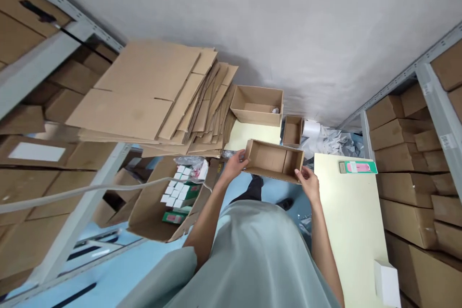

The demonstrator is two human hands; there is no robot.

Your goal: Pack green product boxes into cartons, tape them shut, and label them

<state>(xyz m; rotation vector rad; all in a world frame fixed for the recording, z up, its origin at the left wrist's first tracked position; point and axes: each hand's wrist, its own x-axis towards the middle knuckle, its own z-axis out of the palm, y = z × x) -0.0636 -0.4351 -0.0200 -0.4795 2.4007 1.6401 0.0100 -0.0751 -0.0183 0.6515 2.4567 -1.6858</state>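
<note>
An open, shallow cardboard box [270, 158] is held in the air in front of my body, its inside bare. My left hand [234, 166] grips its left end, fingers round the edge. At its right end, my right hand [308, 182] pinches the near corner. Behind it, a larger open carton [258, 105] with a small crumpled scrap inside stands on a pale yellow surface [249, 134]. A tall stack of flattened cardboard [144, 91] lies to the left.
A big carton [147, 211] at lower left holds several white and green boxes. A green-and-pink box [358, 167] and a white box [387, 281] lie on the right table [352, 216]. Crumpled paper [330, 147] sits behind. Carton-filled shelves flank both sides.
</note>
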